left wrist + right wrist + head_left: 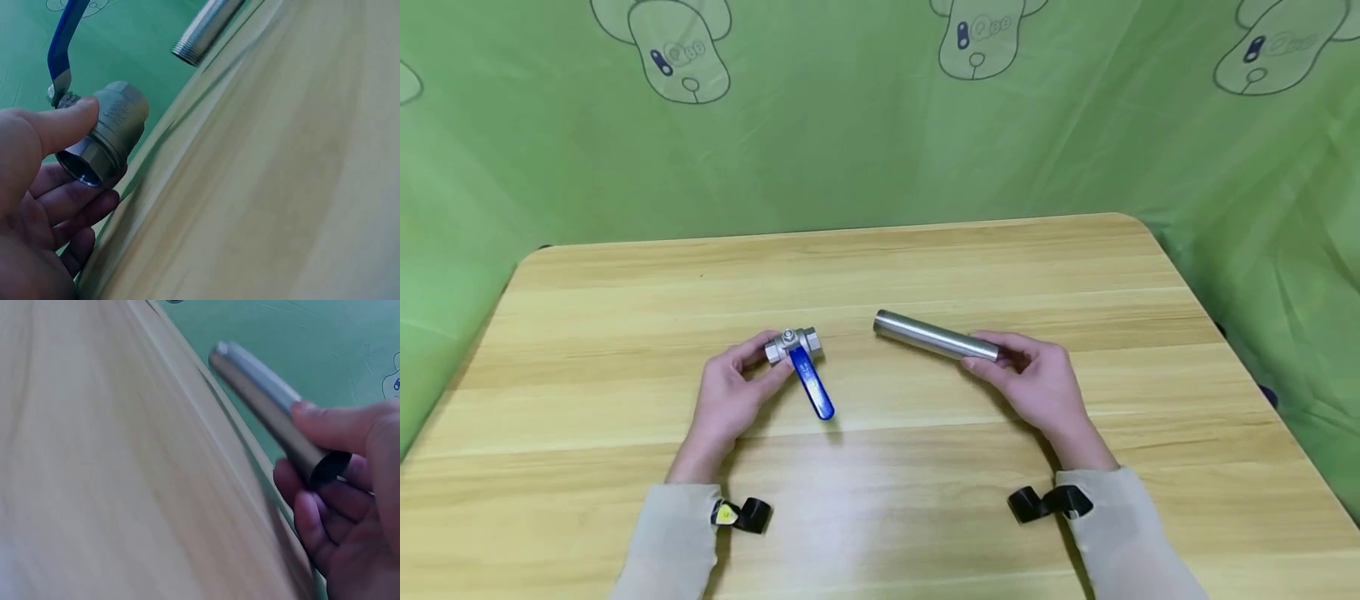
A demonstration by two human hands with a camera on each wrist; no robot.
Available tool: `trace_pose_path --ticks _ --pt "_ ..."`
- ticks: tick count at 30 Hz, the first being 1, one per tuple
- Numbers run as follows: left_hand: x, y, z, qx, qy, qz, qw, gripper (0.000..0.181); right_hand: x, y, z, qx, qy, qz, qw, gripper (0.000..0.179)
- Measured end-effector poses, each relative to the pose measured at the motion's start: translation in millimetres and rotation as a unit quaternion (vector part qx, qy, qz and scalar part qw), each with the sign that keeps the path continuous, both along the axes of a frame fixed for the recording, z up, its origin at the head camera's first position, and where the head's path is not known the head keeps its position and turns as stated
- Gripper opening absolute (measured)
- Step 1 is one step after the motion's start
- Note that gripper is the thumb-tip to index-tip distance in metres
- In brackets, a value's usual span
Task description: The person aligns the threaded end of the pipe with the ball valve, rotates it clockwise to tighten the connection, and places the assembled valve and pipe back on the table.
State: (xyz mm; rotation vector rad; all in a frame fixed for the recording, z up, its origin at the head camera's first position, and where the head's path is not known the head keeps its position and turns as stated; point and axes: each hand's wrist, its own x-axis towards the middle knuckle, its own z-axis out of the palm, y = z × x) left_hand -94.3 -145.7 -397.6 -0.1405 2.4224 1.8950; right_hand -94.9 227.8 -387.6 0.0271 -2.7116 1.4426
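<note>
On the left, the person's left hand [730, 392] pinches a silver ball valve [772, 353] between thumb and fingers. The valve's blue lever handle [812, 385] points toward the near right in the head view. One open socket of the valve body [112, 131] faces the palm in the left wrist view. The right hand [1037, 379] grips a metal pipe [925, 335] near its right end. Threads show on the pipe's far end [189, 51] in the left wrist view. Valve and pipe are apart, with a gap between them.
Both hands are over a wooden table [865, 500] with rounded far corners. Green cloth [850, 158] with printed cartoon heads hangs behind and beside it. Black straps with small camera mounts [752, 515] sit on both sleeves.
</note>
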Motion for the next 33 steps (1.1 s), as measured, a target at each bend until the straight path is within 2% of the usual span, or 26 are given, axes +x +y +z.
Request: trace_pose_path --ticks 6,11,19,33 --pt "2.1 9.3 -0.3 0.018 0.019 -0.036 0.9990 0.050 0.9 1 1.2 -0.064 -0.021 0.040 0.9969 0.036" --pt "3.7 16.9 0.4 0.029 0.029 -0.061 0.9973 0.047 0.8 0 2.0 -0.070 -0.036 0.058 0.9952 0.033" --pt "5.1 24.3 0.0 0.052 0.013 -0.078 0.9955 0.050 0.6 0 1.3 -0.069 -0.049 0.087 0.9926 0.032" --pt "7.2 26.1 1.2 0.051 0.007 -0.093 0.9944 0.051 0.0 0 1.1 -0.109 -0.053 0.086 0.9888 0.034"
